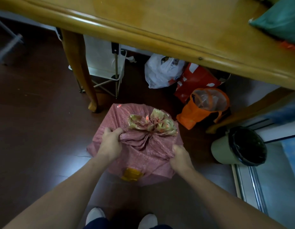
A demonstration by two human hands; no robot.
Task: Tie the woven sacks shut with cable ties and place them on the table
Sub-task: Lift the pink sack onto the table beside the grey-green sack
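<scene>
A pink woven sack (143, 156) stands on the dark floor in front of my feet. Its mouth is gathered into a bunched, yellowish-green ruffle (153, 123) at the top; whatever binds the neck is not visible. My left hand (110, 142) grips a fold of the sack's fabric on its left shoulder. On the right shoulder my right hand (180, 156) grips another fold. A green woven sack (282, 20) lies on the wooden table (176, 27) at the top right.
The table edge runs overhead, with its leg (80, 71) left of the sack. A white plastic bag (161, 71), a red bag (193, 80) and an orange bag (204, 106) lie under the table. A bin with a black liner (239, 146) stands at right.
</scene>
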